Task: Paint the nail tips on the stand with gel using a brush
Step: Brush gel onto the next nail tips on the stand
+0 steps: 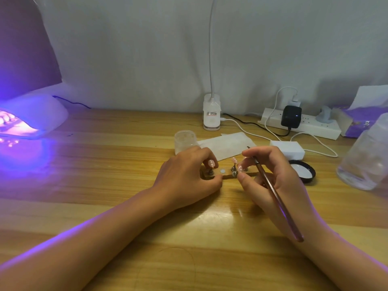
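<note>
wooden desk (105,164) at frame centre carries the small stand (225,175) of light, fragile nail tips (211,163), left hand (189,175) pinching its end, right hand (273,177) pinching a slim brush (273,192), best steadied by its base.

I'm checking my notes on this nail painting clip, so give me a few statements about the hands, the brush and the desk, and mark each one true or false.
1. The right hand holds the brush. True.
2. The left hand rests flat on the table, away from the stand. False: its fingers grip the stand's left end.
3. The curing lamp at far left glows purple. True.
4. The black lid lies left of the stand. False: it lies to the right.
</note>
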Demonstrator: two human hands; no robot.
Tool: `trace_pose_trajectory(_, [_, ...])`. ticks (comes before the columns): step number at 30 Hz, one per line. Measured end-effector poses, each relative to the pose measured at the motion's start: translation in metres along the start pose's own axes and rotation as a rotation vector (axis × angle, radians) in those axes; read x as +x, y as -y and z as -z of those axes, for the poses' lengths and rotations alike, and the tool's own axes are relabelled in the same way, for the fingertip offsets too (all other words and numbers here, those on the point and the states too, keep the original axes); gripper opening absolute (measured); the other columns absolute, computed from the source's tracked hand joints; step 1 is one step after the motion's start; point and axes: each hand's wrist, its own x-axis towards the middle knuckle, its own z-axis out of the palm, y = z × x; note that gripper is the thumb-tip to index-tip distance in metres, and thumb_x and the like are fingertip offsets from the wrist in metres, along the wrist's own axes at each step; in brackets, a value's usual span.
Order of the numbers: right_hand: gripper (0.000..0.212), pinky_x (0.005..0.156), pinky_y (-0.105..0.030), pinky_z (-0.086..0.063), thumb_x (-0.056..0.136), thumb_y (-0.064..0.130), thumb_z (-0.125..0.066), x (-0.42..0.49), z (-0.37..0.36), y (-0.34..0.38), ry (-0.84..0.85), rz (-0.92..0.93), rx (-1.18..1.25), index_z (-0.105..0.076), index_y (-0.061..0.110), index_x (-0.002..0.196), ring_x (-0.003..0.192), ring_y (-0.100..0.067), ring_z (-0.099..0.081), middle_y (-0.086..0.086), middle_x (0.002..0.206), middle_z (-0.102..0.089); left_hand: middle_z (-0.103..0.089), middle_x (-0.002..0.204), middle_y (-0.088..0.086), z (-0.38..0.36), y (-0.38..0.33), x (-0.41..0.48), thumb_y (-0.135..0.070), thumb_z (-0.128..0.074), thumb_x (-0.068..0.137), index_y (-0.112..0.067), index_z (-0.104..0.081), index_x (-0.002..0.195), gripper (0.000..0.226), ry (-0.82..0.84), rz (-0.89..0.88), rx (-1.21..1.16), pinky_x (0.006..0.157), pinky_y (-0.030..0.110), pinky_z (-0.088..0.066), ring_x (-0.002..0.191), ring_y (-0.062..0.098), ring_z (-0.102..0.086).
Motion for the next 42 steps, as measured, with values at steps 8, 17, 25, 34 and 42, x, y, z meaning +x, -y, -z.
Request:
trace_pose_trajectory(8, [0.043, 0.064, -0.018, -0.050, 0.083, 0.012, -0.072, -0.003, -0.001, 0.001, 0.016, 0.079, -0.077, -0.051, 0.031, 0.114, 0.082, -0.006, -0.064, 0.020, 0.098, -0.061, -0.054, 0.089, -0.017, 0.004, -0.009, -0.004, -0.040, -0.069, 0.080, -0.034, -0.056, 0.090, 0.017, -0.035, -0.179, 0.011, 0.056, 0.019, -0.037, 0.072, -0.001, -0.050])
trace_pose_trajectory(17, [0.050, 0.078, -0.014, -0.039, 0.082, 0.015, -0.074, -0.005, -0.002, -0.003, -0.009, 0.178, -0.253, -0.048, 0.045, 0.111, 0.102, -0.009, -0.050, 0.026, 0.097, -0.058, -0.054, 0.096, -0.016, 0.006, -0.014, -0.006, -0.042, -0.069, 0.078, -0.034, -0.055, 0.096, 0.024, -0.013, -0.228, 0.032, 0.054, 0.024, -0.042, 0.065, -0.005, -0.046])
trace_pose_trajectory(25, [0.048, 0.081, -0.047, -0.048, 0.082, 0.018, -0.073, -0.006, -0.003, -0.001, -0.004, 0.147, -0.287, -0.049, 0.048, 0.110, 0.110, -0.008, -0.042, 0.028, 0.102, -0.055, -0.056, 0.093, -0.017, 0.007, -0.015, -0.008, -0.043, -0.068, 0.078, -0.034, -0.059, 0.095, 0.021, -0.032, -0.246, 0.014, 0.054, 0.024, -0.042, 0.063, -0.007, -0.044])
trace_pose_trajectory(34, [0.047, 0.074, -0.025, -0.043, 0.082, 0.018, -0.073, -0.006, -0.002, -0.003, 0.000, 0.149, -0.278, -0.050, 0.046, 0.110, 0.109, -0.003, -0.042, 0.027, 0.101, -0.056, -0.055, 0.092, -0.018, 0.007, -0.014, -0.008, -0.042, -0.072, 0.078, -0.035, -0.062, 0.094, 0.020, -0.035, -0.221, -0.007, 0.055, 0.020, -0.034, 0.066, -0.007, -0.048])
trace_pose_trajectory(42, [0.046, 0.075, -0.021, -0.042, 0.081, 0.022, -0.071, -0.005, -0.003, -0.005, -0.026, 0.147, -0.302, -0.050, 0.040, 0.117, 0.112, 0.002, -0.037, 0.029, 0.106, -0.054, -0.058, 0.092, -0.016, 0.004, -0.012, -0.006, -0.046, -0.068, 0.082, -0.036, -0.063, 0.097, 0.018, -0.040, -0.177, 0.025, 0.056, 0.025, -0.044, 0.065, -0.003, -0.047])
